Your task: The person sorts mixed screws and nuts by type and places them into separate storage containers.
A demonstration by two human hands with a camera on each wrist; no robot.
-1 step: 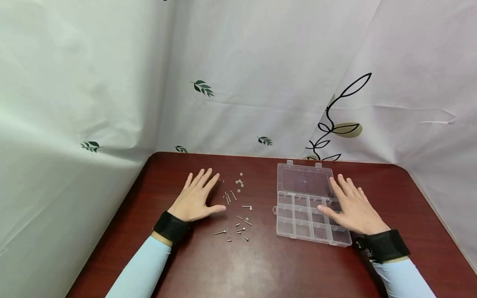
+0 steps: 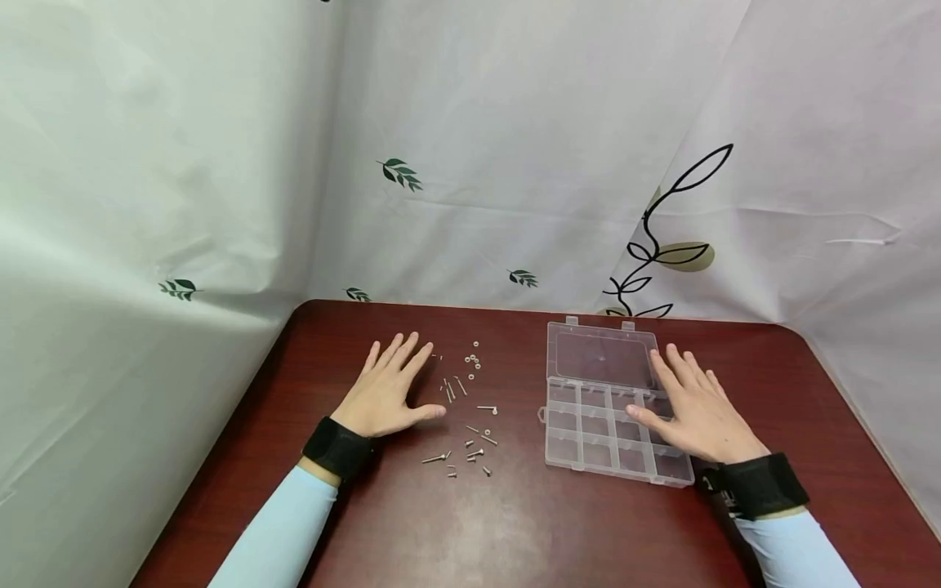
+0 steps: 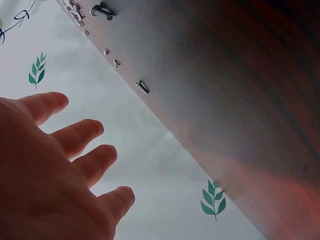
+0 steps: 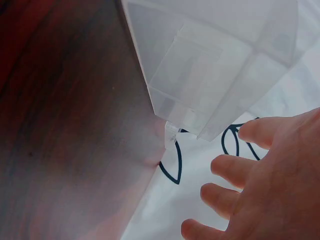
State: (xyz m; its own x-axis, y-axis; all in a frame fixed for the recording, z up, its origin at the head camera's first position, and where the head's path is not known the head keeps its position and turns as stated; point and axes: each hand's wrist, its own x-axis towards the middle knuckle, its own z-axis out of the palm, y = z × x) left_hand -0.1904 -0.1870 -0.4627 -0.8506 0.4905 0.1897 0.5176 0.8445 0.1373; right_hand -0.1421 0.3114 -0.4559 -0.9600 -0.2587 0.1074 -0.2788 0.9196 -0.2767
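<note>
Left hand (image 2: 384, 396) and right hand (image 2: 704, 415) were extended forward, thumbs (image 2: 426, 413) inward, fingers (image 2: 400, 351) spread and, as far as visible, straight.

Head view: bright, diffuse light, with a pale sheen at the left of the white backdrop (image 2: 478, 122) and soft glare on the near part of the tabletop (image 2: 485, 523); dark shadows lie along the inner edges of both forearms (image 2: 287, 523). Wrist views: dimmer and hazy, the left hand (image 3: 50, 165) and right hand (image 4: 275, 185) shaded against the brighter backdrop, the tabletop blurred and darkest toward one upper corner
</note>
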